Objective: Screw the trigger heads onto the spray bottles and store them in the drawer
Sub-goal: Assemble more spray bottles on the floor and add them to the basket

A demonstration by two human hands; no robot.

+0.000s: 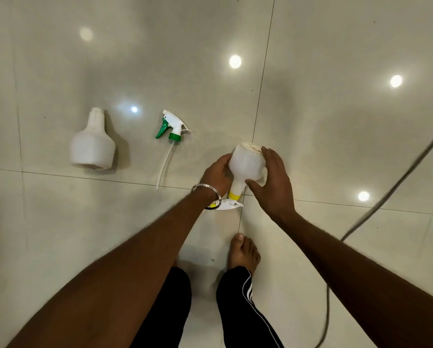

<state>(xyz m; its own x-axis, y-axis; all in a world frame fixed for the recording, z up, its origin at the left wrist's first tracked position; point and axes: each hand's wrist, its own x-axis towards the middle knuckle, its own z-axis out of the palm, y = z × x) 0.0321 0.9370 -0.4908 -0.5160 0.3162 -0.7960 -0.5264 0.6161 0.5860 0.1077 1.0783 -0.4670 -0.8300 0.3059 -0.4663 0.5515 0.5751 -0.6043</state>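
Both hands hold a translucent white plastic bottle (246,164) upside down over the glossy tiled floor (336,121), its flat base tipped away. The left hand (216,175) wraps the rounded body from the left; the right hand (273,182) cups it from the right, fingers curled on the shoulder. A yellow collar (234,195) sits at the narrow neck, with a white trigger head (229,205) below it. Far left, a second squat bottle (92,144) stands capless. Between them lies a green-and-white trigger (171,126) with its thin clear tube (164,164). A grey cable (391,187) curves along the right.
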